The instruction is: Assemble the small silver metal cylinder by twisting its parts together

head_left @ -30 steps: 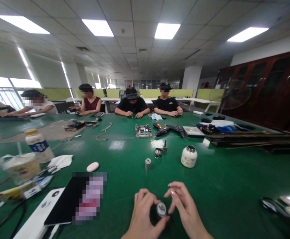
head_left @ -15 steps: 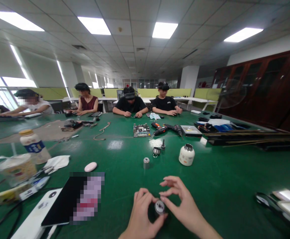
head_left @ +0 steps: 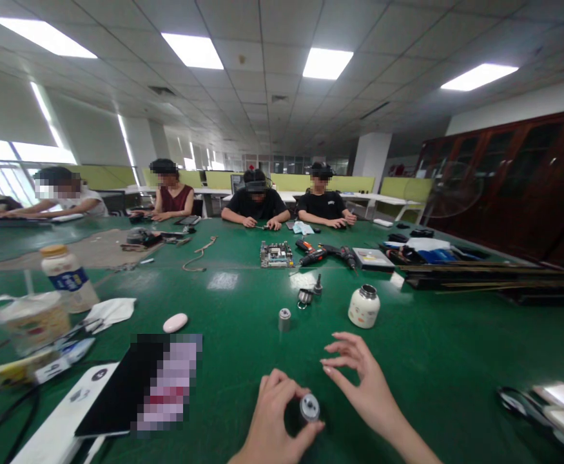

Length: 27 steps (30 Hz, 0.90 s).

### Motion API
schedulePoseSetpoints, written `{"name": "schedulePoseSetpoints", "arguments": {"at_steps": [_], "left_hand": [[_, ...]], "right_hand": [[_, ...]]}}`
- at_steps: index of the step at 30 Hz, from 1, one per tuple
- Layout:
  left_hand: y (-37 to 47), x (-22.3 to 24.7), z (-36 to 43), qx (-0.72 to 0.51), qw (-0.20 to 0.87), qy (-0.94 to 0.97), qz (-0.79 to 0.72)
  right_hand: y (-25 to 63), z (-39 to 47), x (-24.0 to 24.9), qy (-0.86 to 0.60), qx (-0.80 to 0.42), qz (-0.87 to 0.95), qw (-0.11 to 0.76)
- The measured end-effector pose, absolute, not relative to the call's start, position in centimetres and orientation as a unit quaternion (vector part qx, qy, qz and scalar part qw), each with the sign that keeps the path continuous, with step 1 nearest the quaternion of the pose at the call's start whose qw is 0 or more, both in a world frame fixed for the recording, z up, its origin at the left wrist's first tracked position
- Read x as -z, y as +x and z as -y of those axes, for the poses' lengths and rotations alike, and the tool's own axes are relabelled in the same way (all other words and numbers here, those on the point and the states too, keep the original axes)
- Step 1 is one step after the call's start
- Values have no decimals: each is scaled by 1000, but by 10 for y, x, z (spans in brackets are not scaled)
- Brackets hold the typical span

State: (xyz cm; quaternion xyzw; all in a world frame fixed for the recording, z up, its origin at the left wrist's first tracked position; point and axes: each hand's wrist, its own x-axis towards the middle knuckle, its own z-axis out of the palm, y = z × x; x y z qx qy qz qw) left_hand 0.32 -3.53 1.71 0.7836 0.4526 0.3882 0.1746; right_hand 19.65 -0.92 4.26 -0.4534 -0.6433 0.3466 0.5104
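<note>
My left hand (head_left: 280, 415) is closed around a small metal cylinder (head_left: 309, 407), with the thumb at its near side and the fingers at its far side. The cylinder's round top, with a dark hole in it, faces up. Just to the right, my right hand (head_left: 361, 374) hovers with bent fingers apart and nothing between them. A similar metal cylinder (head_left: 284, 319) stands upright farther off. Behind that lie a small silver piece with a ring (head_left: 305, 296) and a dark grey shafted part (head_left: 317, 285). A cream flask (head_left: 364, 307) stands uncapped at the right.
A tablet (head_left: 112, 386), a pink oval case (head_left: 175, 323), a bottle (head_left: 68, 280) and a lidded cup (head_left: 33, 319) are on the left. Farther back are a circuit board (head_left: 276, 255) and power drills (head_left: 327, 253). Several people sit across the green table (head_left: 456, 361).
My right hand has drawn away from the cylinder, to the right. My left hand keeps its hold on the cylinder. The whole view has shifted slightly.
</note>
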Motion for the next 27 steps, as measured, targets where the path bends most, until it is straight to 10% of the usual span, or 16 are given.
{"name": "schedulePoseSetpoints", "arguments": {"at_steps": [27], "left_hand": [[3,-14,36,-393,183,791,-432]], "right_hand": [[178,32,-50,-413,-385,701,435]]}}
